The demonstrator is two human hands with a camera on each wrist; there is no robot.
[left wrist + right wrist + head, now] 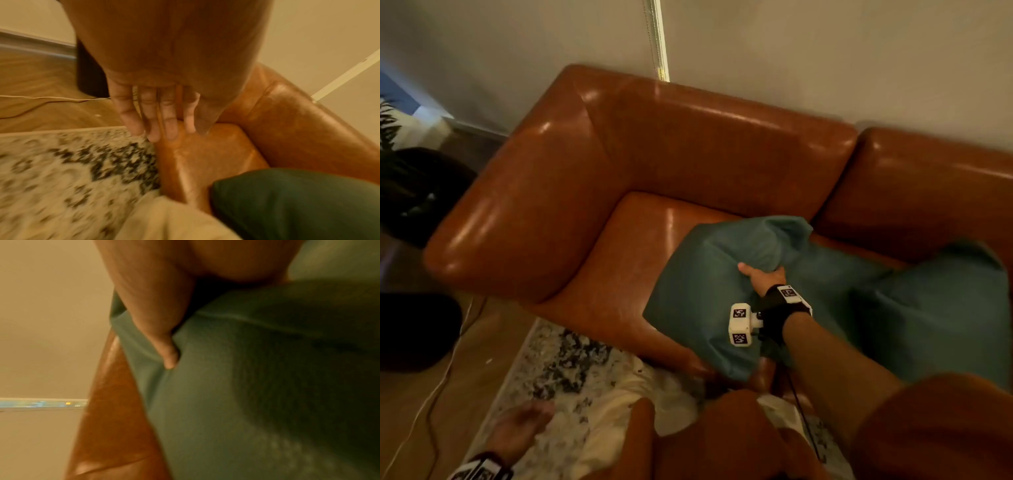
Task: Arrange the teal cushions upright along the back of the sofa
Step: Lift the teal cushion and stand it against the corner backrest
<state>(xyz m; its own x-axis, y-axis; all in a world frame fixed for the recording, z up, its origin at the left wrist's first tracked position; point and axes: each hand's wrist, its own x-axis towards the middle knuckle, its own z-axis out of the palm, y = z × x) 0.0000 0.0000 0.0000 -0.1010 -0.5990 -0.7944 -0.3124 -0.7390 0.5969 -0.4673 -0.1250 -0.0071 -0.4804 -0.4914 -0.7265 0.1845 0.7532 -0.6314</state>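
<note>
Head view, right hand (762,278) gripping teal cushion (698,294) on sofa (654,144), left hand (522,430) relaxed over rug (571,359).

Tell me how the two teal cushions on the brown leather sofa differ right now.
The nearer teal fabric cushion is gripped at its upper edge by the right hand and bunched there; the farther teal cushion is untouched and smooth. The nearer one overhangs the seat's front edge; the farther sits further right, cut off by the frame. Neither stands against the sofa back.
</note>
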